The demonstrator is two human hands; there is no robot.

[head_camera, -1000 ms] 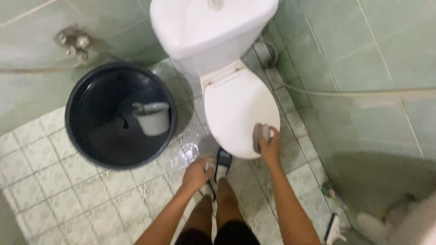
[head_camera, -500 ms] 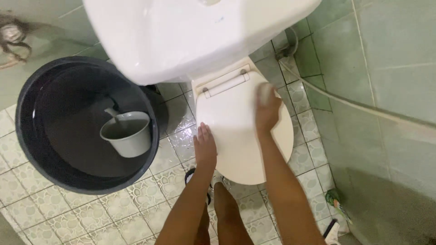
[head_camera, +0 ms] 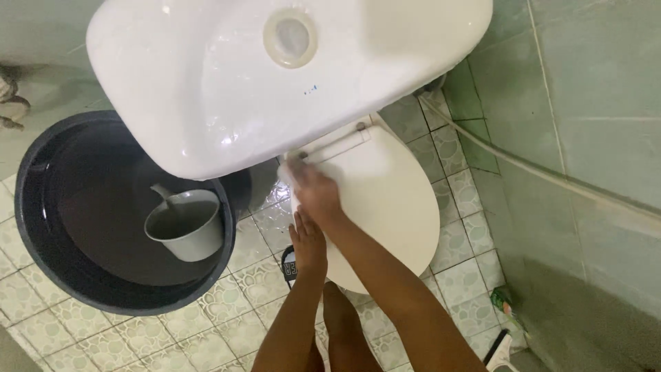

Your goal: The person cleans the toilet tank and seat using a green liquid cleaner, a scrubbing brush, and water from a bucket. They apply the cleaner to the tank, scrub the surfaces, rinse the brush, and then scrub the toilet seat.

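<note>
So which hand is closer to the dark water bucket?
The left hand. It rests at the toilet lid's left edge, on the bucket's side; the right hand is farther up the lid, near the hinge.

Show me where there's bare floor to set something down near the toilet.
Bare tile lies right of the toilet lid, up to the green wall, and below the dark bucket. The strip between bucket and toilet is tight, with both hands, right hand and left hand, there.

Pale green tiled walls [head_camera: 592, 83] meet a wet patterned tile floor [head_camera: 206, 331] in daylight.
</note>
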